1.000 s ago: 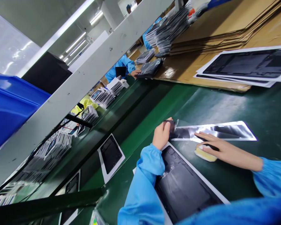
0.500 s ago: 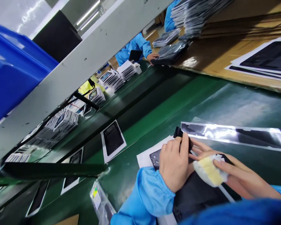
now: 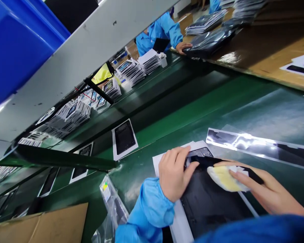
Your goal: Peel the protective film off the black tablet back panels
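Observation:
A large dark panel lies on white sheets on the green surface in front of me. My left hand rests at its far left edge, thumb and fingers closed on a black strip that runs right across the panel. In my right hand is a white and yellow pad, pinched under the thumb, with the black strip's other end by the fingers. Beyond the right hand lies a shiny strip with white edges.
A dark panel on white paper lies on the green belt. Nearby are a clear plastic bag and cardboard. A grey beam and blue bin hang upper left. A person's hand touches bagged items.
My left hand has moved left, away from my right hand. The black strip now stretches between them, and more of the panel shows. The view has shifted.

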The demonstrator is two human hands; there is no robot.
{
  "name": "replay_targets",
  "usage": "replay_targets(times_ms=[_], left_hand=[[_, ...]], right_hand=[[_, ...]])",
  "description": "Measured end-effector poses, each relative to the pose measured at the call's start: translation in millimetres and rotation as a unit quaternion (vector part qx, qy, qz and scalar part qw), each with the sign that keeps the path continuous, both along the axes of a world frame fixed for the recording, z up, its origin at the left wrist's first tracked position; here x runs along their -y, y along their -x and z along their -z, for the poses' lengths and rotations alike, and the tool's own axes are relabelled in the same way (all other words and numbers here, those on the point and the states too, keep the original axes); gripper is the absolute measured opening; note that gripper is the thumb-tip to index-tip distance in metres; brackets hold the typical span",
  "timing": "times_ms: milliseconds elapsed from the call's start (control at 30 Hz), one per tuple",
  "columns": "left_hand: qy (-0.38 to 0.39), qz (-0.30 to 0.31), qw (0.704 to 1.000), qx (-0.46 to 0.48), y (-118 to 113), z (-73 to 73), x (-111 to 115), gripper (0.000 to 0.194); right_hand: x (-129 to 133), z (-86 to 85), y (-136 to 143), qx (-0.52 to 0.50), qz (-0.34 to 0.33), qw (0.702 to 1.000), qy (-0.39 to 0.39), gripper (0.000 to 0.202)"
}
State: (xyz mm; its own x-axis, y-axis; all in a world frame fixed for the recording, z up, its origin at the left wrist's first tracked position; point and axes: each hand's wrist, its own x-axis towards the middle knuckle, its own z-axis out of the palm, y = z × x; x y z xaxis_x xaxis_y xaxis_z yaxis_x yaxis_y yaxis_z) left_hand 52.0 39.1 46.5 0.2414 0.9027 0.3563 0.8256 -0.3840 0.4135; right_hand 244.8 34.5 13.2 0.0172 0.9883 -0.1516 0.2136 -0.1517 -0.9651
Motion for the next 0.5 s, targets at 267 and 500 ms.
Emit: replay_targets(times_ms=[267,500], left_hand=[[0.178,0.008,0.969,0.169,13,-1.9,-4,0.013],[0.184,-0.107,0.958,0.190,33,7.9,-13,0.027]], right_hand=[[-1,-11.1,-1,0.046,-0.078,0.995,-0.049,0.024],[-20,-11.8,9,-0.185,0.128,0.973,0.047,0.024]])
